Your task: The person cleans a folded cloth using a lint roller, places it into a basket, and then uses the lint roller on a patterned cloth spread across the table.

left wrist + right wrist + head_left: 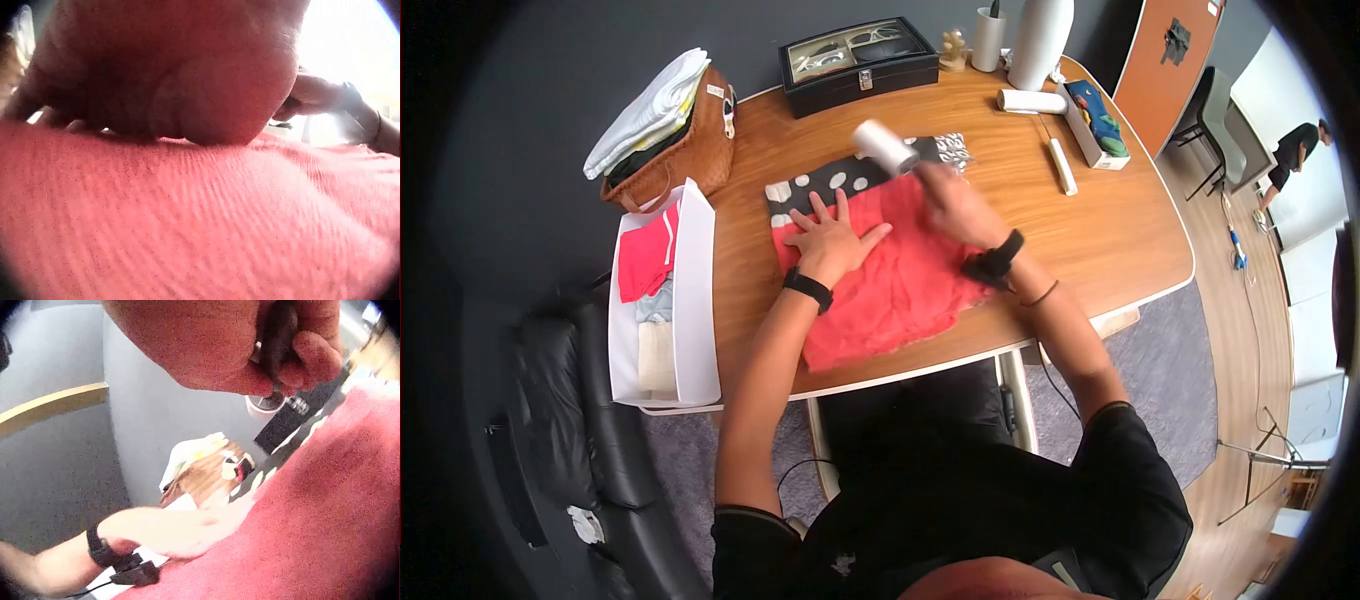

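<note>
Red cloth [890,270] lies spread on the wooden table [1100,230], near the front edge. Right hand [955,205] has fingers curled round the dark handle of a lint roller [885,147]; roller head sits tilted up over the cloth's far edge. Left hand [830,240] lies flat w/ fingers spread, pressing the cloth down. Under the cloth's far side, a black spotted fabric [830,182] sticks out. Further back: a black case [860,65]. At left, a brown basket [685,150] w/ folded laundry & a white bin [695,300].
</note>
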### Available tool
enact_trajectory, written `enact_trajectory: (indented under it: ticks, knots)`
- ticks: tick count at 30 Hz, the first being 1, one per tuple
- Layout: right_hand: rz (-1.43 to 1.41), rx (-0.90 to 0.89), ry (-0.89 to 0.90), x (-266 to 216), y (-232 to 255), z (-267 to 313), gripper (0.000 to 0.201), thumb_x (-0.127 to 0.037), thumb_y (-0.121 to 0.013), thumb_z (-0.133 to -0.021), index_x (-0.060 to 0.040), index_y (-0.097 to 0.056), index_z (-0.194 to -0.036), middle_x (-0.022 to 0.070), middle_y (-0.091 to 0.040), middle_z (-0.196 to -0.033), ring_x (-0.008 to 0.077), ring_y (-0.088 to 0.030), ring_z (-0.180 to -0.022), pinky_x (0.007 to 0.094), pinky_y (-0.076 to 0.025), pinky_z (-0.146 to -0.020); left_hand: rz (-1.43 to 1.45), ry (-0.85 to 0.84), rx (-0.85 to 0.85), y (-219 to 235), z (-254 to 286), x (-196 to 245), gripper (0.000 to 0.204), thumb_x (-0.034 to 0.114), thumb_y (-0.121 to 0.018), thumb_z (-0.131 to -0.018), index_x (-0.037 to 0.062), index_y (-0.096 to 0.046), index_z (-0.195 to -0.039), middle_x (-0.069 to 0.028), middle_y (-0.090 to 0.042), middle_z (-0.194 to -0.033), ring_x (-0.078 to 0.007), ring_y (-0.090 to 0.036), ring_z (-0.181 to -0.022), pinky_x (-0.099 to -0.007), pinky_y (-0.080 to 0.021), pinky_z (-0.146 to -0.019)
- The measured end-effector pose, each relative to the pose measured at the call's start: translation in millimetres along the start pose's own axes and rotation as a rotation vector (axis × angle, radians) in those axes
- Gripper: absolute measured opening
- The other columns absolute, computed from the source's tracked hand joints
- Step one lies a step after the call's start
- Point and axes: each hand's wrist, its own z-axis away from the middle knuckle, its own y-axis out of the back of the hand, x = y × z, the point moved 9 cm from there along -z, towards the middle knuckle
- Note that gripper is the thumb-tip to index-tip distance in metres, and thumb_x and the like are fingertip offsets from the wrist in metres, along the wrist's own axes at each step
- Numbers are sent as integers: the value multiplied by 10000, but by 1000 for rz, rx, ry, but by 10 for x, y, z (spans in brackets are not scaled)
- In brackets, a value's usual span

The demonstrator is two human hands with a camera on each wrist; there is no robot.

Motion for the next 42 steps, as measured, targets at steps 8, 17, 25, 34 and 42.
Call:
enact_trajectory:
  ticks: [8, 17, 25, 34, 42]
  knots:
    - [236, -183, -122, 90, -212, 87, 431, -125, -577, -1005, -72, -595, -1433, 278, -739, -892, 504, -731, -800, 589, -584, -722, -29, -314, 303, 12, -156, -346, 1086, 790, -572, -990, 29, -312, -1721, -325, -243, -1770, -545, -224, -1630, -614, -220, -1324]
    - [134, -72, -351, 485, 241, 81, 399, -162, -574, -1062, -25, -571, -1437, 362, -724, -1076, 548, -710, -994, 632, -559, -841, 107, -321, 252, -115, -583, -628, 1222, 864, -570, -937, -12, -255, -1729, -288, -148, -1812, -486, -69, -1684, -576, -84, -1359]
    - [5, -386, -206, 275, -219, 187, 519, -251, -564, -1111, -8, -482, -1561, 350, -735, -1013, 524, -724, -965, 599, -562, -846, 52, -246, 146, -3, -937, -729, 1224, 869, -541, -953, 39, -154, -1765, -226, -54, -1845, -416, 17, -1706, -527, -15, -1368]
    - [180, -18, -463, 1539, 539, 394, 311, -259, -556, -1114, 8, -570, -1272, 366, -703, -919, 573, -687, -901, 647, -525, -760, 39, -265, 182, 62, -1096, -741, 1193, 835, -567, -967, 50, -158, -1767, -225, -75, -1844, -408, 5, -1708, -517, -23, -1369]
    - [98, -125, -206, 612, 305, 209, 374, -231, -583, -1104, -14, -579, -1408, 359, -715, -1024, 542, -702, -963, 606, -551, -816, -95, -278, 265, 84, -926, -666, 1151, 795, -580, -983, 30, -201, -1754, -262, -101, -1829, -432, -37, -1702, -556, -47, -1365]
